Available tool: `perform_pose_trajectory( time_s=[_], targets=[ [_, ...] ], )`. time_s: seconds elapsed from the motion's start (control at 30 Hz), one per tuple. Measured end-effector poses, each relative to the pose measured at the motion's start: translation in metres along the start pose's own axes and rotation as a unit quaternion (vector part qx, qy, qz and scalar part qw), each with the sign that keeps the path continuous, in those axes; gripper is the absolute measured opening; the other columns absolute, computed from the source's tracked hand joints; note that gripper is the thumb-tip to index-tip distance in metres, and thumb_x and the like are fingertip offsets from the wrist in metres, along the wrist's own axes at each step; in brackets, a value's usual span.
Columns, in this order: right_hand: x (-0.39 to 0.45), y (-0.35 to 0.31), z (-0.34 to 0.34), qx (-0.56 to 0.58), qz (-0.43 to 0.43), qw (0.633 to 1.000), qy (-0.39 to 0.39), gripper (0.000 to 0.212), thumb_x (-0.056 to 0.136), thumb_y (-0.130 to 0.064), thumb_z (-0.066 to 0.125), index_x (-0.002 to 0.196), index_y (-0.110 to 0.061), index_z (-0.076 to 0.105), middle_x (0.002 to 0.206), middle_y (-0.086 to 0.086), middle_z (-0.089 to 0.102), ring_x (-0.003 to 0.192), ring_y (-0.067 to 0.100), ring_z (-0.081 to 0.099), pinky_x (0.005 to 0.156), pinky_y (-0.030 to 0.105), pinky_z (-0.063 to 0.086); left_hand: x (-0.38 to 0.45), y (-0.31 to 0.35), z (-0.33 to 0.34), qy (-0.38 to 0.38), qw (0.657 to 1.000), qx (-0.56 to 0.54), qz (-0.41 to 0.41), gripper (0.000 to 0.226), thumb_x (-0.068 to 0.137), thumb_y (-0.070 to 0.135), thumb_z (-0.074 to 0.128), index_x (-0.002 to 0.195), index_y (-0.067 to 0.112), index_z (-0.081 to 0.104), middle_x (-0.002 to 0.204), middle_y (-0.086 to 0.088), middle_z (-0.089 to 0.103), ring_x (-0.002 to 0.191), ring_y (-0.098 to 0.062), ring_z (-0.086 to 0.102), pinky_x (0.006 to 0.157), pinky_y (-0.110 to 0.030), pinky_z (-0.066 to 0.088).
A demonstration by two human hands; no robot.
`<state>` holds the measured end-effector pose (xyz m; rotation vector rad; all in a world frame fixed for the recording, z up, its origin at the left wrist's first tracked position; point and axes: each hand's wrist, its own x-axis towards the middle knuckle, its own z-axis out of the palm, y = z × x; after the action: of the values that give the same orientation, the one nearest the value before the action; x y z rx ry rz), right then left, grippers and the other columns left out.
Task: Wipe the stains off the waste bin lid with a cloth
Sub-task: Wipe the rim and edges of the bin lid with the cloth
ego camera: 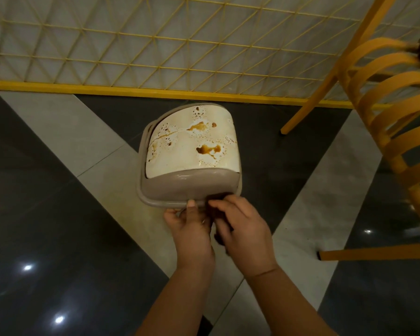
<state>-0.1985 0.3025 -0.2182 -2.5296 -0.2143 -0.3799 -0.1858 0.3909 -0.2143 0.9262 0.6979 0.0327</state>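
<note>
Head view. Waste bin lid (192, 151): domed cream swing flap set in a grey-brown plastic frame, spotted and pooled with glossy brown stains (207, 149); held above a floor (58, 214) of polished dark and pale stone tiles. The near rim is pinched by the left hand (192, 226), thumb laid on top. A dark cloth (216, 198), mostly hidden, is gripped by the curled fingers of the right hand (243, 229) against the same rim. Yellow lattice screen (155, 44) far; yellow slatted chair (386, 117) right.
</note>
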Motion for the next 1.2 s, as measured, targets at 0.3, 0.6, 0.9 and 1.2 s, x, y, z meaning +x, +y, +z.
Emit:
perform_pose_trajectory(
  time_s=[0.3, 0.6, 0.9, 1.2],
  targets=[
    [0.001, 0.0, 0.001, 0.02, 0.007, 1.0, -0.003, 0.03, 0.086, -0.023, 0.05, 0.11, -0.02, 0.068, 0.109, -0.003, 0.062, 0.097, 0.009, 0.058, 0.082, 0.015, 0.048, 0.002, 0.003, -0.002, -0.012, 1.0, -0.002, -0.006, 0.015, 0.102, 0.014, 0.044, 0.114, 0.022, 0.044, 0.123, -0.016, 0.06, 0.107, -0.025, 0.066, 0.091, -0.037, 0.054],
    [0.02, 0.004, -0.023, 0.289, 0.359, 0.879, 0.12, 0.038, 0.09, -0.023, 0.063, 0.121, -0.043, 0.055, 0.109, -0.018, 0.059, 0.092, -0.003, 0.062, 0.077, 0.018, 0.055, 0.023, 0.023, -0.023, -0.048, 0.999, 0.014, 0.006, 0.022, 0.101, 0.017, 0.045, 0.121, 0.026, 0.042, 0.102, -0.009, 0.06, 0.089, -0.017, 0.064, 0.085, -0.039, 0.056],
    [0.015, 0.002, -0.011, 0.103, 0.244, 0.964, 0.012, 0.03, 0.092, -0.016, 0.059, 0.119, -0.029, 0.062, 0.106, -0.014, 0.051, 0.092, -0.004, 0.053, 0.081, 0.006, 0.04, 0.023, 0.022, -0.02, -0.02, 1.0, 0.017, 0.016, 0.012, 0.103, 0.019, 0.043, 0.111, 0.028, 0.041, 0.109, -0.009, 0.06, 0.089, -0.018, 0.064, 0.07, -0.032, 0.057],
    [0.006, 0.006, -0.022, -0.001, 0.096, 0.994, -0.046, 0.028, 0.09, -0.017, 0.059, 0.117, -0.025, 0.064, 0.112, -0.009, 0.052, 0.091, 0.004, 0.052, 0.075, 0.015, 0.047, 0.021, 0.026, -0.018, -0.013, 1.0, 0.017, 0.01, 0.015, 0.102, 0.021, 0.043, 0.116, 0.028, 0.041, 0.111, -0.007, 0.06, 0.095, -0.021, 0.065, 0.069, -0.03, 0.057]
  ],
)
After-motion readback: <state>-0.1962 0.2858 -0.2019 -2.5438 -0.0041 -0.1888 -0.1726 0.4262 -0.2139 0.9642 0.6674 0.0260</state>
